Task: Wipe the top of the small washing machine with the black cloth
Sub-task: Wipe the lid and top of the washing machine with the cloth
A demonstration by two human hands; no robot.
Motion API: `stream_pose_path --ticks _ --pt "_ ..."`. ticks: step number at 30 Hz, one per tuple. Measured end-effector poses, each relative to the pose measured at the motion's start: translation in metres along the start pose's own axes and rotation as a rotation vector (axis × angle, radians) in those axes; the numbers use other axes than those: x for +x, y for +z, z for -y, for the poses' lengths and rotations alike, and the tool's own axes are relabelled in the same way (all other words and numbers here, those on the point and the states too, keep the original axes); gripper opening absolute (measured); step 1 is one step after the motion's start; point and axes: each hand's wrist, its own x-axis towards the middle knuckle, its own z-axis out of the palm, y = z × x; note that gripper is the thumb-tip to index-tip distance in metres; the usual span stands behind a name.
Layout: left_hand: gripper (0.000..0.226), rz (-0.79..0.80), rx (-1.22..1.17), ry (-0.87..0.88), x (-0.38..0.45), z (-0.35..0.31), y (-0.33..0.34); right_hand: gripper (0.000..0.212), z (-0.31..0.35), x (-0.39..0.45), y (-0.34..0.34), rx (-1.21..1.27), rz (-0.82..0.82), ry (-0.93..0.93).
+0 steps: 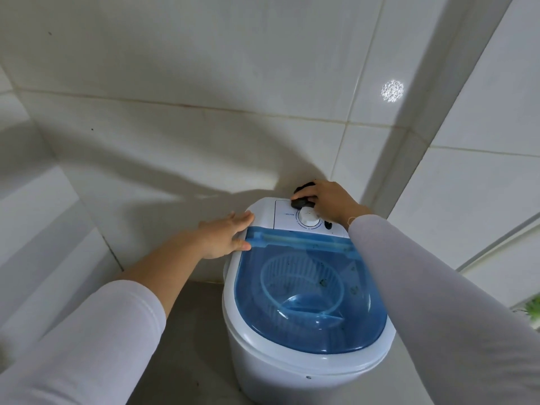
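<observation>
Left sleeve (96, 340), white, pushed up the forearm. Left hand (225, 236) lies flat on the near-left shoulder of the washing machine (304, 366); its fingers (241, 220) are spread and straight, holding nothing, thumb resting on the corner of the blue lid (306, 293). Judged as a steadying hand.

Just beyond those fingertips: white control panel (285, 214) at the back of the top. A round dial (309, 217) sits mid-panel, and a small dark switch or plug, too small to tell, lies near the wrist.

Right hand (327, 201) is curled over the black cloth (302, 197), which is bunched small, held down under the fingertips on the panel's far edge, just behind the dial and close to the tiled wall (204, 97). Part of the cloth pokes out above the knuckles.

Dark specks show on the blue lid, nearer the body than either hand. Basket visible through the lid.

Judgement: wiping has begun at the back panel; lid not yet done. To do it well: open the cloth out flatter under the fingers for more contact, work around the dial without turning it, then draw strokes toward the body across the lid, keeping the left hand braced so the light machine does not shift.
</observation>
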Motion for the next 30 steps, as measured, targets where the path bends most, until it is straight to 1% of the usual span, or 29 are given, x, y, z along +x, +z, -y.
stream_pose_path --ticks 4,9,11,14,19,24,27,30 --pt "0.071 0.004 0.012 -0.002 0.003 0.004 0.002 0.043 -0.009 -0.008 -0.001 -0.024 -0.032 0.061" --pt "0.071 -0.004 0.027 0.001 0.002 0.001 0.003 0.038 -0.019 -0.027 0.003 -0.043 -0.124 0.174" --pt "0.071 -0.006 0.027 0.002 0.003 0.002 0.003 0.038 -0.015 -0.035 0.007 -0.082 -0.163 0.195" --pt "0.072 0.000 0.022 -0.001 0.006 0.006 0.005 0.036 -0.008 -0.047 0.007 -0.164 -0.167 0.205" --pt "0.070 -0.004 0.036 0.020 0.001 0.003 0.005 0.037 0.001 -0.065 0.011 -0.117 -0.200 0.294" --pt "0.069 -0.020 0.071 0.028 -0.006 -0.005 0.003 0.042 0.019 -0.079 0.010 -0.140 -0.133 0.322" --pt "0.068 -0.075 0.074 0.023 -0.011 -0.008 0.004 0.040 0.026 -0.086 0.012 -0.008 -0.145 0.341" --pt "0.064 -0.165 0.072 0.019 -0.017 -0.012 0.008 0.037 0.026 -0.090 0.004 0.065 -0.078 0.329"
